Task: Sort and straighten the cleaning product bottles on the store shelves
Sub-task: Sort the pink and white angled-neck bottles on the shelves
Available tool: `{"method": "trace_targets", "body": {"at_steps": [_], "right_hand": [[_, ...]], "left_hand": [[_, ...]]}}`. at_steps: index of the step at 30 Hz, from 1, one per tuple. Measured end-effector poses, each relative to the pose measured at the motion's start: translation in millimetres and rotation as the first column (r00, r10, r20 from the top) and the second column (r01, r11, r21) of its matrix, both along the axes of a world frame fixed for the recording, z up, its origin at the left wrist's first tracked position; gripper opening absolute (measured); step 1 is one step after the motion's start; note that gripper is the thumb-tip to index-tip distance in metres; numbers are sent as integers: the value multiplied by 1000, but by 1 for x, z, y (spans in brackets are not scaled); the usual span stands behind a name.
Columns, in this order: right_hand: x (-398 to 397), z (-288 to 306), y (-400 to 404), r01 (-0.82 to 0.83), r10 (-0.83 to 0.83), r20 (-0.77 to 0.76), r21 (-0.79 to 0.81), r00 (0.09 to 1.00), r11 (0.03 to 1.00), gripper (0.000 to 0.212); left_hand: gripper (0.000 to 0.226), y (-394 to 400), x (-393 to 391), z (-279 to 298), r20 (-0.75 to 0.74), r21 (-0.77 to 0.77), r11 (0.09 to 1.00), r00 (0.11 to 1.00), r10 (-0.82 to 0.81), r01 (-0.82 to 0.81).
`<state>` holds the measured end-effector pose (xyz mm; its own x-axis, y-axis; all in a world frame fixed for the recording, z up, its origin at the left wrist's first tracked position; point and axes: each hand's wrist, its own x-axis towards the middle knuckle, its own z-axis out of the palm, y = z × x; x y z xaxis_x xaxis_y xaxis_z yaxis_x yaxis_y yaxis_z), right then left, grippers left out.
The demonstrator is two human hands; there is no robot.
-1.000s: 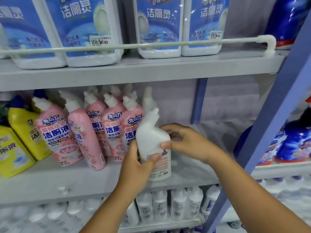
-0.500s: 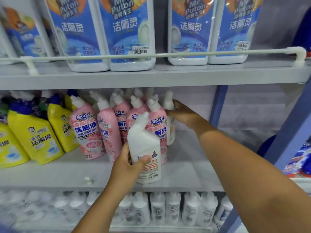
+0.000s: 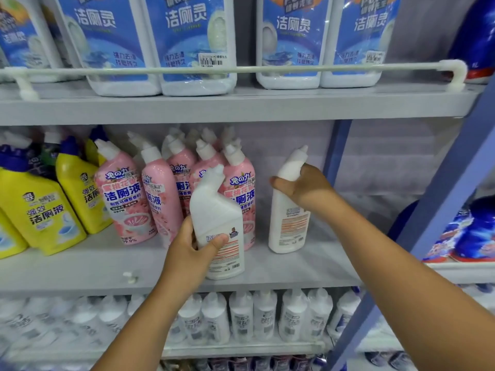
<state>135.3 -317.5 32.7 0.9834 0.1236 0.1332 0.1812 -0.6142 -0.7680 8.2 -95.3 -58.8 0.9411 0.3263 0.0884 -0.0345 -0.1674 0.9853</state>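
white plastic angled-neck bottle (image 3: 218,223) at frame centre, back label facing the camera, base at the front part of the grey middle shelf (image 3: 80,266); whether it rests on it or is lifted, cannot tell. left hand (image 3: 191,253) grips its lower body, thumb across the label. second white plastic angled-neck bottle (image 3: 288,226) right of centre, upright on the same shelf, apart from the first. right hand (image 3: 302,187) curls around its shoulder and neck, cap poking out above the fingers. the two hands are well apart, each on its own bottle. pink angled-neck bottles with white caps (image 3: 126,199) bunched just behind and left of the first white bottle, tilted. yellow angled-neck bottles with dark blue caps (image 3: 40,215) at left edge of frame, leaning. upper shelf: large white jugs with blue labels (image 3: 184,44) behind a white guard rail (image 3: 241,68). lower shelf at bottom of frame: row of small white bottles (image 3: 254,317), blurred. blue metal upright (image 3: 439,199) slants across the right side; dark blue bottles (image 3: 474,231) beyond it at right edge.
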Motion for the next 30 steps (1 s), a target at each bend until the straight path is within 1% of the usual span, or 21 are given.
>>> {"method": "trace_targets", "body": {"at_steps": [3, 5, 6, 7, 8, 9, 11, 12, 14, 16, 19, 21, 24, 26, 28, 30], "right_hand": [[-36, -1, 0, 8, -8, 1, -14, 1000, 1000, 36], [-55, -5, 2, -33, 40, 79, -79, 996, 996, 43], [-61, -10, 1, -51, 60, 114, -81, 992, 995, 46], [-67, -17, -1, -62, 67, 131, -46, 989, 997, 46], [-70, -28, -4, -69, 65, 110, 38, 992, 997, 47], [-75, -41, -7, -81, 74, 47, 162, 996, 984, 48], [-81, -70, -15, -113, 160, -93, 384, 983, 916, 47], [-83, -81, -16, -114, 183, -120, 434, 976, 894, 45], [-87, -90, -14, -101, 179, -116, 487, 977, 868, 41], [-91, -88, -9, -86, 167, -109, 524, 980, 847, 39], [-101, -75, 1, -108, 208, -113, 572, 971, 813, 35], [-112, -61, 9, -151, 252, -92, 589, 963, 794, 36], [-129, -35, 27, -255, 340, -31, 598, 940, 760, 43], [-138, -18, 44, -315, 395, 7, 616, 919, 722, 46], [-146, -4, 64, -378, 446, 44, 611, 894, 696, 46], [-154, 8, 86, -433, 489, 82, 605, 868, 668, 46]], "left_hand": [[46, -1, 1, 0, 11, 4, 1000, 1000, -4, 4], [45, -1, 1, 0, 11, 5, 1000, 1000, -16, 16], [44, -2, 1, 0, 10, 7, 1000, 1000, -26, 26], [43, -2, 1, -1, 9, 5, 999, 999, -35, 35], [43, -2, 0, -2, 5, 3, 999, 999, -41, 41], [43, -2, 0, -3, 0, 2, 999, 999, -46, 46], [45, -2, 1, -5, -14, 4, 998, 998, -56, 56], [47, -2, 2, -5, -18, 6, 998, 998, -60, 60], [48, -2, 1, -3, -19, 6, 999, 998, -53, 53], [46, -1, -3, -1, -14, -2, 999, 999, -40, 40], [46, 4, -22, 1, -9, -43, 999, 1000, -17, 17], [49, 11, -46, 6, 2, -77, 997, 1000, 18, -18], [56, 25, -85, 23, 32, -108, 993, 998, 47, -43], [56, 36, -108, 41, 81, -120, 990, 994, 78, -68], [47, 49, -127, 61, 147, -144, 982, 978, 147, -126], [45, 65, -143, 83, 221, -173, 971, 954, 201, -165]]}}
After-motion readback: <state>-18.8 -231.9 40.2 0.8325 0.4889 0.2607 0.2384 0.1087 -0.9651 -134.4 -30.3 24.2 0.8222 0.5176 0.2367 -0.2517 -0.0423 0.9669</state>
